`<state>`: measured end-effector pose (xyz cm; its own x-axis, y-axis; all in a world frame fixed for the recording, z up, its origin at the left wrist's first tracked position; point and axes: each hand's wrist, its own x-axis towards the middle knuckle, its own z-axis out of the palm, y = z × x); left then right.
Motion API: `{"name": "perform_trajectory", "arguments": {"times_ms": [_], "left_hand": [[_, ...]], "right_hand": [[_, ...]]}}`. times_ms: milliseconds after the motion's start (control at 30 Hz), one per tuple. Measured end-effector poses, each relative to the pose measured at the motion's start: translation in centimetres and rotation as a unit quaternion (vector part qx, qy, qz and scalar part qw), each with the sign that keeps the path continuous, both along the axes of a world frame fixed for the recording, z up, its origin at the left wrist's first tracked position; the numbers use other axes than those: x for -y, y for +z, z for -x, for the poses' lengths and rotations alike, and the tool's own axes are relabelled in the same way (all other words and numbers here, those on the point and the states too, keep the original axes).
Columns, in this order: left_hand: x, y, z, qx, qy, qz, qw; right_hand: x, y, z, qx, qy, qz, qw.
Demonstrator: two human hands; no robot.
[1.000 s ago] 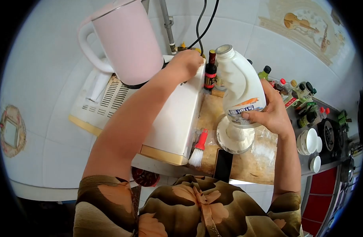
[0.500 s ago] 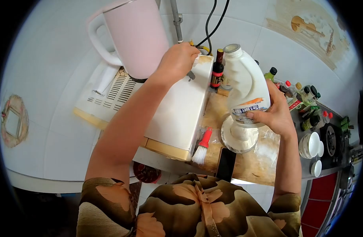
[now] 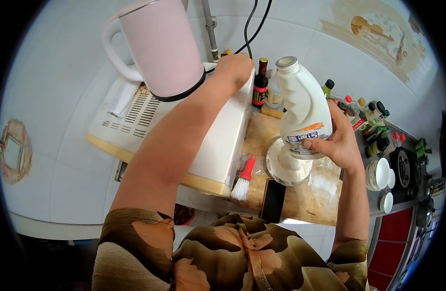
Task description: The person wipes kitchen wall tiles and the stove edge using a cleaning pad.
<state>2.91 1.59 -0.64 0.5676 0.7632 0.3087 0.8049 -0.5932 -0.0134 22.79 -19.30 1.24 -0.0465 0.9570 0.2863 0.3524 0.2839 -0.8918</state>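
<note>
My left hand point(image 3: 236, 70) is closed at the back right corner of the white appliance top point(image 3: 210, 140); what its fingers hold, if anything, is hidden. Beside that arm a pink kettle point(image 3: 162, 48) stands on the appliance. My right hand point(image 3: 340, 138) grips the lower part of a white plastic bottle point(image 3: 303, 106) with a printed label. The bottle has no cap and is upright above a floury white round stand point(image 3: 288, 172). To the left of the stand, a red-handled brush point(image 3: 244, 177) lies near the appliance's side.
A black phone point(image 3: 273, 200) lies on the wooden board point(image 3: 312, 199). Behind it stand a dark bottle point(image 3: 260, 83) and a rolling pin end point(image 3: 271, 112). Seasoning bottles point(image 3: 373, 116), white bowls point(image 3: 378, 173) and a stove point(image 3: 405, 167) are on the right. Black cables hang at the wall.
My left hand has moved over the appliance's back right corner, hiding the stained patch that showed half a second ago. The view has shifted slightly; my right hand still holds the bottle.
</note>
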Motion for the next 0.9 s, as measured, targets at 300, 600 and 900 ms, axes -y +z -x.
{"name": "perform_trajectory", "arguments": {"times_ms": [300, 600, 900], "left_hand": [[1.2, 0.6, 3.4, 0.014, -0.030, 0.025, 0.999], [0.4, -0.3, 1.1, -0.017, 0.005, -0.038, 0.999], [3.4, 4.2, 6.9, 0.051, -0.045, 0.072, 0.995]], "right_hand": [[-0.2, 0.0, -0.8, 0.022, -0.003, 0.025, 0.999], [-0.4, 0.1, -0.4, -0.005, 0.004, 0.025, 1.000], [0.4, 0.1, -1.1, 0.019, -0.004, 0.018, 1.000]]}}
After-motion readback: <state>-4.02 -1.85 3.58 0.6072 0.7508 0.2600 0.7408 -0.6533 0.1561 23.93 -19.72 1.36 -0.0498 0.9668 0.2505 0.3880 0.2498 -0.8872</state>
